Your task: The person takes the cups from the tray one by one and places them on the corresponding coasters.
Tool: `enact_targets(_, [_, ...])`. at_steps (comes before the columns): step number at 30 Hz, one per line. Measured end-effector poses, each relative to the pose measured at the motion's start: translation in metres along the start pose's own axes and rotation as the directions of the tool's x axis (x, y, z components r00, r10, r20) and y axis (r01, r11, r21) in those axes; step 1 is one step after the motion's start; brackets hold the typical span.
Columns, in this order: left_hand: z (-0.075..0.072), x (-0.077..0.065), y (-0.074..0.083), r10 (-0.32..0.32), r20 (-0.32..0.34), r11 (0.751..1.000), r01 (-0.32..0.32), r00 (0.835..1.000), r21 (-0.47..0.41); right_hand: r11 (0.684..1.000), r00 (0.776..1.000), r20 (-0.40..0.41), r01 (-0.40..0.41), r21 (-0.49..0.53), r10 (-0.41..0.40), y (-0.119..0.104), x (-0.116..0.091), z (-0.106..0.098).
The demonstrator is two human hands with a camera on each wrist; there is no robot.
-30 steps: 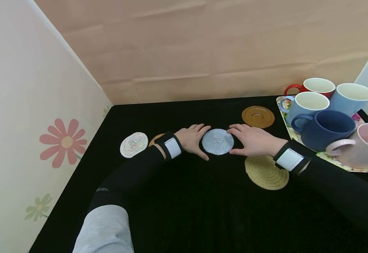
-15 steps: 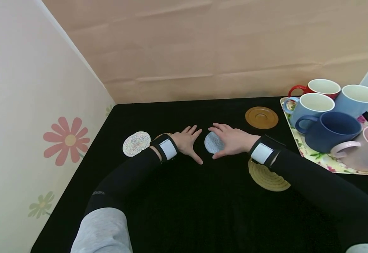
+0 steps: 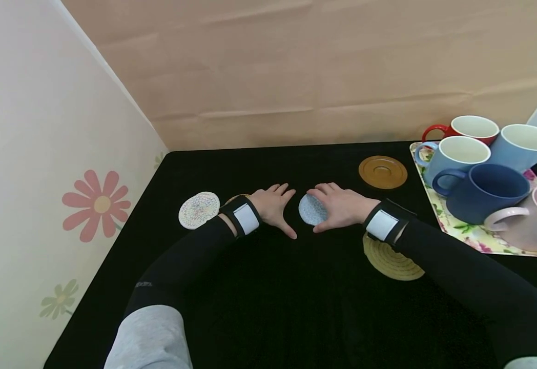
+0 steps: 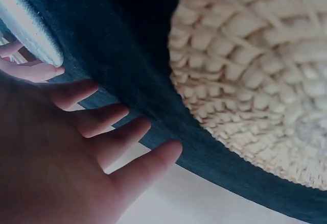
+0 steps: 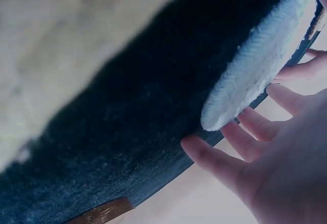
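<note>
A pale blue round coaster [image 3: 311, 209] lies flat on the black table between the two hands. Over its right part reaches my right hand [image 3: 339, 206], hiding that side. In the right wrist view, its straight, spread fingers [image 5: 214, 157] are right at the near rim of the coaster [image 5: 263, 60]. My left hand [image 3: 272, 206] hovers to the left with fingers extended and thumb apart, holding nothing. Just behind it, mostly covered, is a round woven tan coaster [image 3: 237, 197], which shows large in the left wrist view [image 4: 255, 71].
A white speckled coaster [image 3: 199, 210] lies at the left. A brown wooden coaster [image 3: 383, 172] sits at the back right; a straw mat [image 3: 390, 259] is partly under the right forearm. Several mugs [image 3: 489, 192] stand on a floral tray [image 3: 469, 238] at the right.
My right hand has shifted left until it overlaps the blue coaster. My left hand has drawn back a little to the left, its fingers wider apart. The blue coaster stays put.
</note>
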State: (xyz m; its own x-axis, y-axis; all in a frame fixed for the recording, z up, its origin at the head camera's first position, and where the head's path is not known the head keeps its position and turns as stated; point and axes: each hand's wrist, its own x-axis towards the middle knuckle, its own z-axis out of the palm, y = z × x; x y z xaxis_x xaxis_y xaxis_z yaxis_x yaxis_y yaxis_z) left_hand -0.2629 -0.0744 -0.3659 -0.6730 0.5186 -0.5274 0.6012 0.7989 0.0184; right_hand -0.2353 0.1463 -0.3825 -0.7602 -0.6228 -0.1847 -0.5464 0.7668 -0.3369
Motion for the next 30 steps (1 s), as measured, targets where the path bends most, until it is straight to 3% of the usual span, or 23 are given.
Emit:
enact_targets(9, [0.003,-0.003,-0.003,0.008,-0.110,1.000,-0.008,0.994,-0.001,0.999,0.999,-0.029,0.018,-0.029,-0.019,0.001,0.005,-0.002])
enact_targets(22, [0.005,-0.005,-0.003,0.006,-0.109,0.999,-0.010,0.994,-0.035,0.999,0.997,-0.067,-0.027,-0.031,0.025,0.010,0.013,-0.003])
enact_targets(30, [0.006,-0.005,-0.004,0.030,-0.128,0.999,-0.031,0.991,-0.010,0.996,0.993,-0.086,-0.080,-0.041,0.076,0.017,0.017,-0.007])
